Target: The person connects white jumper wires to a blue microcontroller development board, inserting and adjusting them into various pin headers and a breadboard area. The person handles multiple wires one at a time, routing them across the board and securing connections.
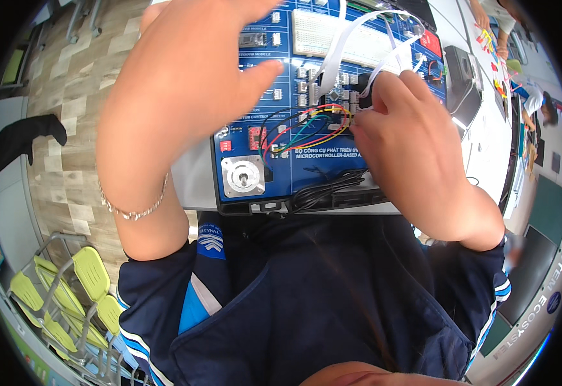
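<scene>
A blue microcontroller trainer board (319,168) in a black case lies before me. My left hand (184,77) hovers over its left side, thumb and fingers apart, nothing visible in it; the upper fingers run out of the picture. At the small white sockets by the centre, my right hand (416,145) is closed in a pinch, and what its fingertips hold is hidden. Just left of those fingertips, coloured jumper wires (307,128) arc across to a spot near the red driver module (257,137). White ribbon cables (335,61) loop over the white breadboard (316,32).
A square stepper motor (243,176) sits at the board's near left corner. Coiled black cable (326,192) lies along the front edge. A black device (464,80) stands right of the case on the white table (197,186). Other people are farther right; green chairs (91,273) stand left.
</scene>
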`<state>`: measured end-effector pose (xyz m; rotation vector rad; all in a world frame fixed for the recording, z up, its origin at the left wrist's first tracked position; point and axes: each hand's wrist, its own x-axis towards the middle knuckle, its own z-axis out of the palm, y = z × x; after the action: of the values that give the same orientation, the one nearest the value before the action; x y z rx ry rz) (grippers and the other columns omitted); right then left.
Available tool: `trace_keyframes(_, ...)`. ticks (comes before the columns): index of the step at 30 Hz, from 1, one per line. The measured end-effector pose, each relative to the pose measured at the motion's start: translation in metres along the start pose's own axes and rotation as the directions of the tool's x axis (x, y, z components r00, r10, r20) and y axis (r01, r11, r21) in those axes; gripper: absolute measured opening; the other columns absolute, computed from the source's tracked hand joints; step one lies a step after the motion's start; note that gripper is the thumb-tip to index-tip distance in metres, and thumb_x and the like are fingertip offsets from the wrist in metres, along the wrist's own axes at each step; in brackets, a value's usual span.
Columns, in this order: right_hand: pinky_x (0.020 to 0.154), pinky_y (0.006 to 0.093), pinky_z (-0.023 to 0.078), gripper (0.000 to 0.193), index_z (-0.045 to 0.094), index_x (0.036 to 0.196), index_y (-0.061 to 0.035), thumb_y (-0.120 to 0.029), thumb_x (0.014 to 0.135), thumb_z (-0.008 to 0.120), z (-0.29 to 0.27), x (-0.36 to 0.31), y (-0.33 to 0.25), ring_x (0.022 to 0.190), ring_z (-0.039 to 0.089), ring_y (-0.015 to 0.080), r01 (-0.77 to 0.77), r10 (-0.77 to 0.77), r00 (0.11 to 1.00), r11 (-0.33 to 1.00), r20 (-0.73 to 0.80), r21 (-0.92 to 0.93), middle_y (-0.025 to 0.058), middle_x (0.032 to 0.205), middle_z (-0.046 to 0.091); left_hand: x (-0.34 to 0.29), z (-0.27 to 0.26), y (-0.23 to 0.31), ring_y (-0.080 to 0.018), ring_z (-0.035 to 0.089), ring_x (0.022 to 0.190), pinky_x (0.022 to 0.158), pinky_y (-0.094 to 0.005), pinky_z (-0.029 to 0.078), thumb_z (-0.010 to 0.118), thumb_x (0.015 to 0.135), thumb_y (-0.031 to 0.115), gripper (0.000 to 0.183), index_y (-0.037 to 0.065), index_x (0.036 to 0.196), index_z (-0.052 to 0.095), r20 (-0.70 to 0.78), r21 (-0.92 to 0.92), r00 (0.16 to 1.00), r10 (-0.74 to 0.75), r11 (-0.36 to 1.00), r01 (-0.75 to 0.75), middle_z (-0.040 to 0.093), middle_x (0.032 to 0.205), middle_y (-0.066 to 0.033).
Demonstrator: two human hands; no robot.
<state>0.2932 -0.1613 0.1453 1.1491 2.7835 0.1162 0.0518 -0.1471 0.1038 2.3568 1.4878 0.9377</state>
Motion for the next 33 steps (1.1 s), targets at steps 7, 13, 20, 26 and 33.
trace_keyframes(7, 0.072, 0.0393, 0.051, 0.016, 0.072, 0.091, -0.0015, -0.003, 0.076, 0.077, 0.012, -0.013, 0.008, 0.084, 0.062, 0.0276, -0.045, 0.080, 0.991, 0.957, -0.111, 0.288, 0.0089, 0.091, 0.056, -0.004, 0.027, 0.050, -0.0243, 0.065, 0.092, 0.083, -0.0382, 0.046, 0.079, 0.072, 0.009, 0.014, 0.009, 0.086, 0.075, 0.055, -0.257, 0.986, 0.155, 0.957, -0.136, 0.072, 0.090, -0.0041)
trace_keyframes(13, 0.067, 0.0342, 0.052, 0.023, 0.073, 0.096, -0.0009, 0.003, 0.074, 0.079, 0.013, -0.014, 0.017, 0.079, 0.064, 0.0253, -0.003, 0.076, 0.986, 0.897, -0.147, 0.443, 0.0085, 0.091, 0.060, -0.005, 0.043, 0.056, -0.0221, 0.059, 0.092, 0.087, -0.0385, 0.039, 0.082, 0.071, 0.013, 0.019, 0.011, 0.088, 0.077, 0.070, -0.123, 0.990, 0.119, 0.986, -0.109, 0.072, 0.089, 0.0000)
trace_keyframes(20, 0.063, 0.0307, 0.052, 0.025, 0.075, 0.101, -0.0028, 0.006, 0.077, 0.077, 0.006, -0.015, 0.033, 0.077, 0.066, 0.0221, 0.064, 0.038, 0.982, 0.850, -0.182, 0.522, 0.0089, 0.093, 0.070, -0.005, 0.049, 0.055, -0.0196, 0.055, 0.087, 0.088, -0.0386, 0.036, 0.083, 0.072, 0.015, 0.010, 0.013, 0.080, 0.078, 0.067, -0.080, 0.990, 0.122, 0.990, -0.116, 0.070, 0.081, 0.0038)
trace_keyframes(26, 0.066, 0.0299, 0.052, 0.027, 0.075, 0.101, -0.0037, 0.011, 0.078, 0.073, 0.012, -0.013, 0.059, 0.083, 0.068, 0.0218, 0.158, -0.029, 0.972, 0.816, -0.233, 0.556, 0.0089, 0.098, 0.073, -0.003, 0.051, 0.055, -0.0183, 0.053, 0.087, 0.088, -0.0376, 0.034, 0.082, 0.073, 0.015, 0.006, 0.014, 0.078, 0.079, 0.066, -0.056, 0.990, 0.127, 0.991, -0.124, 0.069, 0.081, 0.0056)
trace_keyframes(33, 0.086, 0.0338, 0.057, 0.027, 0.075, 0.103, -0.0046, 0.007, 0.078, 0.075, 0.023, -0.019, 0.090, 0.101, 0.070, 0.0249, 0.281, -0.122, 0.894, 0.901, -0.430, 0.329, 0.0077, 0.104, 0.074, 0.001, 0.053, 0.054, -0.0186, 0.053, 0.085, 0.084, -0.0388, 0.034, 0.082, 0.072, 0.016, 0.004, 0.016, 0.075, 0.079, 0.067, -0.040, 0.990, 0.128, 0.991, -0.125, 0.069, 0.077, 0.0060)
